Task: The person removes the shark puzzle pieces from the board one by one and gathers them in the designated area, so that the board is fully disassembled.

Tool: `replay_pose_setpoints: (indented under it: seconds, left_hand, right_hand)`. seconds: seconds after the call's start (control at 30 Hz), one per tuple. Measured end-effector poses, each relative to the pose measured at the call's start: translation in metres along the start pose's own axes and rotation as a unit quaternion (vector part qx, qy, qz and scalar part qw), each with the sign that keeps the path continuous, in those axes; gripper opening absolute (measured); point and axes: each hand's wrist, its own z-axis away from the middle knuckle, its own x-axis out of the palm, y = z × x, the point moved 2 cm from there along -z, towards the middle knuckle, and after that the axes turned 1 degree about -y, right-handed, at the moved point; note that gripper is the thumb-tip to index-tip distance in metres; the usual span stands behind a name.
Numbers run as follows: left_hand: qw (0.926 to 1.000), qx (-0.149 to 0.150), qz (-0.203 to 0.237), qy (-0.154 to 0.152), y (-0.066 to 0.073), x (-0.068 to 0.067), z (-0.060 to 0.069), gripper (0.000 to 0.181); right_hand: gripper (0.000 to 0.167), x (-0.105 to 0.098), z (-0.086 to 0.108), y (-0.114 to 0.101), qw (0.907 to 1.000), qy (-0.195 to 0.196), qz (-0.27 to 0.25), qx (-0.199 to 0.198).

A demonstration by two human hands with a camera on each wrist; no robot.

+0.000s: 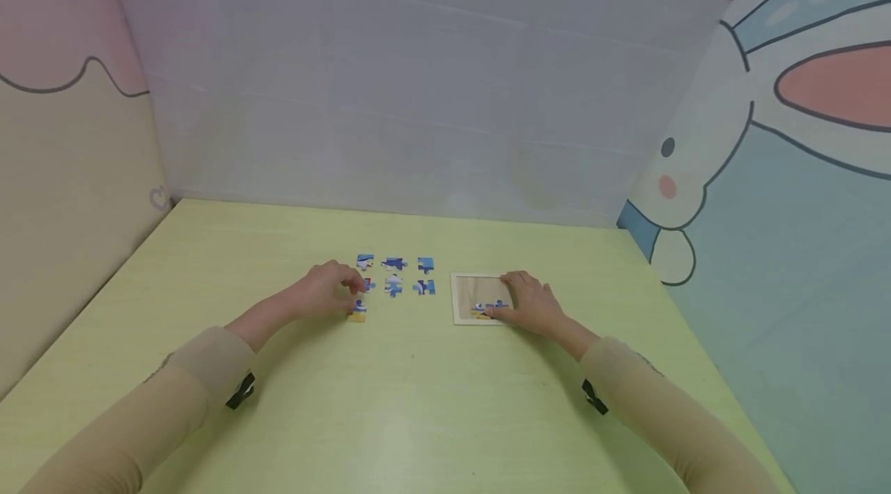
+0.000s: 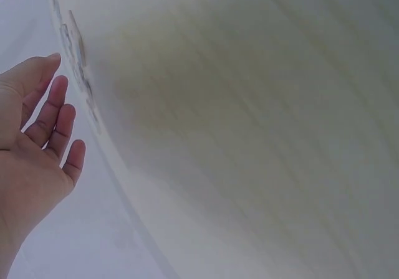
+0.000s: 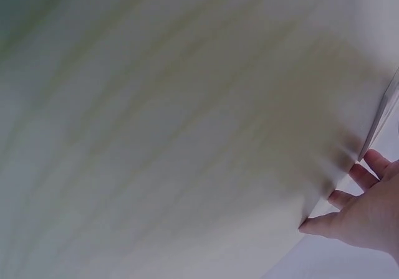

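My left hand (image 1: 324, 293) is at the left column of loose jigsaw pieces, its fingers bent loosely above a blue-and-yellow piece (image 1: 357, 316). In the left wrist view, thumb and fingers of this hand (image 2: 38, 120) are apart with nothing between them. My right hand (image 1: 534, 307) rests on the right side of a square wooden puzzle tray (image 1: 455, 301), its thumb by the joined pieces (image 1: 479, 309) at the tray's bottom. The right wrist view has the fingers of that hand (image 3: 371, 207) spread against the tabletop and tray edge.
More blue-and-white jigsaw pieces lie left of the tray, among them a penguin-like piece (image 1: 394, 264) and a corner-side piece (image 1: 425, 264). The pale yellow table (image 1: 418, 401) meets a white backdrop (image 1: 418, 107) behind and painted panels at both sides.
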Motion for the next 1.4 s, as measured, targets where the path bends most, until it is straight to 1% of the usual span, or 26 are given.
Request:
replay_pose_setpoints:
  seconds: [0.13, 0.27, 0.37, 0.43, 0.57, 0.7, 0.8, 0.93, 1.03, 1.1, 1.2, 1.27, 1.4]
  left_hand:
    - [0.9994, 0.022, -0.021, 0.019, 0.008, -0.004, -0.005, 0.017]
    - [0.9977, 0.052, -0.028, 0.034, 0.022, -0.005, -0.011, 0.018]
    - [0.9967, 0.064, -0.029, 0.042, 0.033, -0.002, -0.018, 0.02]
    - [0.996, 0.069, -0.031, 0.047, 0.04, 0.001, -0.023, 0.021]
    - [0.9959, 0.066, -0.025, 0.056, 0.056, 0.008, -0.036, 0.025]
    - [0.9957, 0.066, -0.024, 0.06, 0.071, 0.019, -0.051, 0.028]
    - [0.9957, 0.067, -0.027, 0.058, 0.081, 0.031, -0.064, 0.03]
    - [0.9967, 0.061, -0.033, 0.043, 0.094, 0.049, -0.081, 0.036]
    - [0.9975, 0.059, -0.036, 0.017, 0.106, 0.061, -0.093, 0.041]
    - [0.9976, 0.058, -0.038, -0.005, 0.113, 0.068, -0.1, 0.045]
    - [0.9975, 0.052, -0.032, -0.035, 0.124, 0.077, -0.108, 0.05]
    - [0.9968, 0.046, -0.04, -0.052, 0.128, 0.083, -0.113, 0.052]
    - [0.9951, 0.04, -0.058, -0.069, 0.129, 0.091, -0.12, 0.052]
  right_hand:
    - [0.078, 0.0, -0.002, 0.001, 1.0, -0.008, -0.003, -0.001]
    - [0.078, -0.001, -0.004, 0.003, 0.9997, -0.025, 0.002, -0.001]
    - [0.076, -0.004, -0.006, 0.006, 0.999, -0.045, -0.002, -0.006]
    - [0.075, -0.008, -0.007, 0.008, 0.998, -0.062, -0.011, -0.011]
    - [0.071, -0.014, -0.007, 0.013, 0.9953, -0.09, -0.026, -0.023]
    - [0.068, -0.018, -0.007, 0.017, 0.994, -0.098, -0.03, -0.039]
    - [0.067, -0.018, -0.006, 0.02, 0.9941, -0.097, -0.021, -0.044]
    - [0.067, -0.016, -0.007, 0.024, 0.9946, -0.094, -0.012, -0.043]
    - [0.067, -0.016, -0.008, 0.027, 0.9946, -0.094, -0.006, -0.043]
    - [0.066, -0.016, -0.008, 0.029, 0.9946, -0.094, -0.005, -0.045]
    - [0.065, -0.016, -0.009, 0.031, 0.994, -0.098, -0.009, -0.046]
    - [0.065, -0.016, -0.009, 0.031, 0.9936, -0.101, -0.012, -0.048]
    - [0.064, -0.017, -0.008, 0.03, 0.9935, -0.1, -0.015, -0.053]
